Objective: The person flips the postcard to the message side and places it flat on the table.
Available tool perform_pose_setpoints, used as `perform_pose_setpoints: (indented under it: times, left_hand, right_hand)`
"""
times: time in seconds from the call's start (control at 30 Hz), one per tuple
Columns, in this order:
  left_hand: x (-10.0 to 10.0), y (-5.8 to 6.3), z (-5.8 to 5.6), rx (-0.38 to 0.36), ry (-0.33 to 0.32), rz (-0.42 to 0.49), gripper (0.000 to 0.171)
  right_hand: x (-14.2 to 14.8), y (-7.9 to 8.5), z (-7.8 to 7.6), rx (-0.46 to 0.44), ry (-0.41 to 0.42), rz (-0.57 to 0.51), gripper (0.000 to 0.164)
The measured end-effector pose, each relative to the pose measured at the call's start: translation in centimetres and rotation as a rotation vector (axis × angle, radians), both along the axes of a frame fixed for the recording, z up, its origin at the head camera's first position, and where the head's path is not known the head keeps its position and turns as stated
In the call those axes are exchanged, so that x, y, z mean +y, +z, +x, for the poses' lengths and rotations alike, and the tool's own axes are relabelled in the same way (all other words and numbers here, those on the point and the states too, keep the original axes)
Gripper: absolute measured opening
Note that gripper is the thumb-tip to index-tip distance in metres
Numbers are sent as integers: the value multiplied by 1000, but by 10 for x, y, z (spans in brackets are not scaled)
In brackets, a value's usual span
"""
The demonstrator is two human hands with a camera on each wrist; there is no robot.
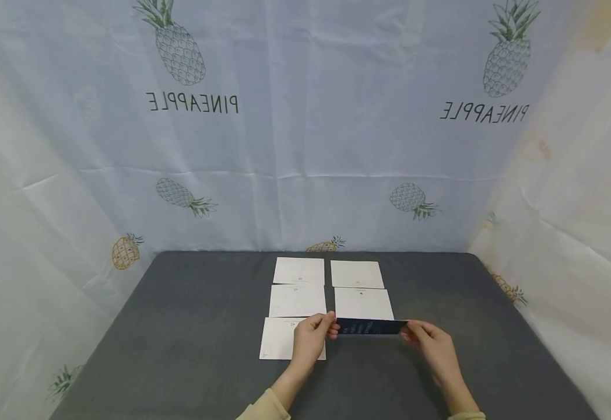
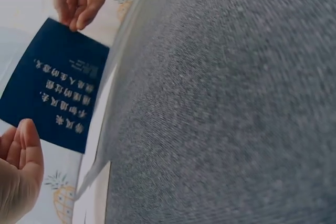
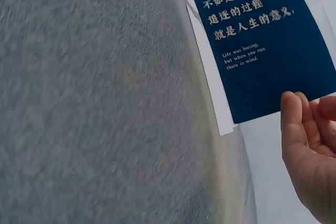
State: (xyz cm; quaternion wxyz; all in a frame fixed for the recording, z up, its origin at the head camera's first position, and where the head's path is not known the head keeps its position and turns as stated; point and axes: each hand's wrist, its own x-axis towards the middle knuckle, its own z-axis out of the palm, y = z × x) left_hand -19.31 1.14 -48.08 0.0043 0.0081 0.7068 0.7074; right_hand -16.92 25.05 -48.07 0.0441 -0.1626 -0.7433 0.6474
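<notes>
A dark blue postcard (image 1: pixel 371 327) with light printed Chinese and English text is held up over the table by both hands, one at each short end. My left hand (image 1: pixel 309 339) pinches its left end between thumb and fingers. At the opposite end my right hand (image 1: pixel 435 350) pinches the edge. The right wrist view shows the text side of the postcard (image 3: pixel 257 40) tilted up. Under my left hand lies a white card (image 1: pixel 276 341), partly covered by it. Just beyond the postcard is another white card (image 1: pixel 363 302) lying flat.
More white cards lie flat farther back: two in the left column, the middle card (image 1: pixel 296 300) and far card (image 1: pixel 299 270), and one at the far right (image 1: pixel 357 275). The dark grey table (image 1: pixel 195 350) meets a pineapple-print curtain (image 1: pixel 295 134) behind.
</notes>
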Motion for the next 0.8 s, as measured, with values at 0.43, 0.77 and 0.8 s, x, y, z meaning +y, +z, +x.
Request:
perform_pose_setpoints:
  times: [0.43,0.77,0.8]
  left_hand:
    - [-4,-32,0,117,-149,-367,28]
    - [1,-32,7,235,-238,-616,18]
    - [1,-31,8,241,-248,-645,20]
  right_hand:
    - [10,-17,7,-135,48,328,35]
    - [8,-26,9,-133,169,518,27]
    - [7,-25,9,-132,175,550,26]
